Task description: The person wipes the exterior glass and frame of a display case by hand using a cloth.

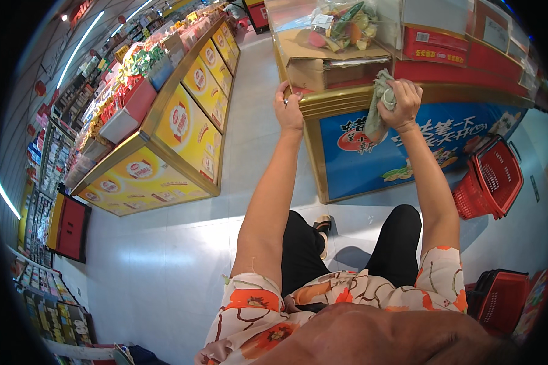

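Observation:
My right hand (401,104) holds a bunched grey-green cloth (378,121) against the gold trim (342,101) of a display stand. Part of the cloth hangs down over the stand's blue printed front panel (356,159). At the stand's left corner, my left hand (288,109) grips the edge, its fingers on one side and the thumb on the other; a ring is on one finger. Above the trim rises a clear plastic guard (283,50). Behind it are an open cardboard box (308,75) and a clear bag of colourful pieces (347,27).
A red shopping basket (488,178) stands on the floor right of the stand, and stacked baskets (502,301) are nearer me. Across the aisle (251,114) at left runs a yellow-panelled display stand (178,118) loaded with packaged goods. Shelves (41,214) line the far left.

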`<state>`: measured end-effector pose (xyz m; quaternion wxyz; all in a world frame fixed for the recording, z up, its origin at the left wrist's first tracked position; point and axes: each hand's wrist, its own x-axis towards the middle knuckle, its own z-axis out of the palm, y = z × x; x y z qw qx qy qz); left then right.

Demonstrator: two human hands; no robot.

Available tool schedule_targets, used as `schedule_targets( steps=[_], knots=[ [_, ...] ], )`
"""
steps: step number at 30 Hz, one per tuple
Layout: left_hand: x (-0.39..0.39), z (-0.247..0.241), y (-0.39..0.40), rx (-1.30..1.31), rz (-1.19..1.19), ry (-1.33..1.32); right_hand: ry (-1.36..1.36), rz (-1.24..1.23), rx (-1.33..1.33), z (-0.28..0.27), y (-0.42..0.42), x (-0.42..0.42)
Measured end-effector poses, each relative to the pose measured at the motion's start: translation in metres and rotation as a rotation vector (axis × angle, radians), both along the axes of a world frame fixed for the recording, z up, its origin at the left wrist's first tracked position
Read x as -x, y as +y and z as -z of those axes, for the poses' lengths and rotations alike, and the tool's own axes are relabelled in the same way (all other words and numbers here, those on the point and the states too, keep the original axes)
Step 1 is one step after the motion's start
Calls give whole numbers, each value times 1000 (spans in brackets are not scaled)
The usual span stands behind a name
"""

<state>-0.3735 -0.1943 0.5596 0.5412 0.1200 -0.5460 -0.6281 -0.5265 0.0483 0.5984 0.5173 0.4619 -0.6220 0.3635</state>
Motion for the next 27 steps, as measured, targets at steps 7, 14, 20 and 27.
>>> schedule_targets(
  steps=[7, 14, 20, 27],
  knots=[
    [0, -2, 4, -7, -39, -1, -73, 78, 45, 1, -19, -22],
    [-1, -1, 1, 36, 11, -21, -74, -98, -16, -3, -63, -82],
    [0, 2, -3, -42, 60, 27, -28, -214, -23, -7, -93, -112],
    [-6, -3, 2, -15, 78, -18, 88, -250, -139, -7, -65, -81]
  ],
)
